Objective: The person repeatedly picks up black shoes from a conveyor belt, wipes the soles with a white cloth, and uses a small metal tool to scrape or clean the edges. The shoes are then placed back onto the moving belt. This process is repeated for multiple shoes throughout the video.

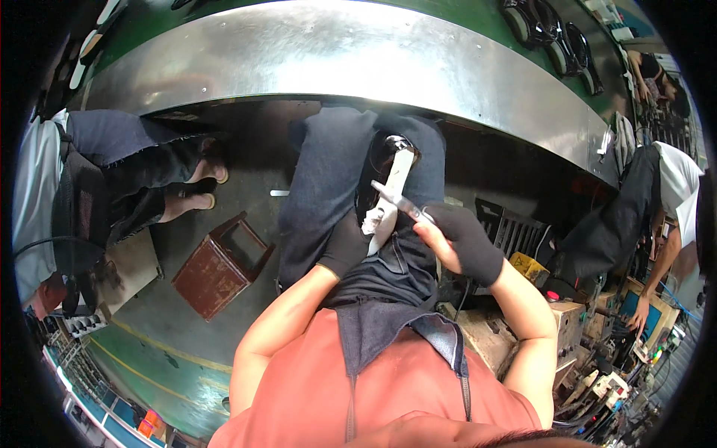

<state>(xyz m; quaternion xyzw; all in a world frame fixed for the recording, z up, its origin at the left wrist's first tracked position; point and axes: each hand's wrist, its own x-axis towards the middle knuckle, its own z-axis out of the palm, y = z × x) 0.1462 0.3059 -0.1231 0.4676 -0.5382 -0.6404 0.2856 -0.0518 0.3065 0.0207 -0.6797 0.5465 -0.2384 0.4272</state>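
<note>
Head view looks straight down on a seated person whose two black-gloved hands work over the lap. Left hand (345,243) is closed around the lower end of a long white plastic part (393,196), which slants up and away from it, its far end resting against a dark rounded piece (390,145) at the knees. Right hand (464,237) is clamped on a slim metal blade tool (399,200), whose tip lies across the white part just above the left hand. Both hands sit close together, nearly touching at the part. By its look the part is light and stiff, with a smooth surface likely to slip in gloves, so the low, thicker end is the sound place to hold. Left of the left hand stands a brown wooden stool (221,265) on the floor; beyond both hands curves a steel bench edge (336,56)
</note>
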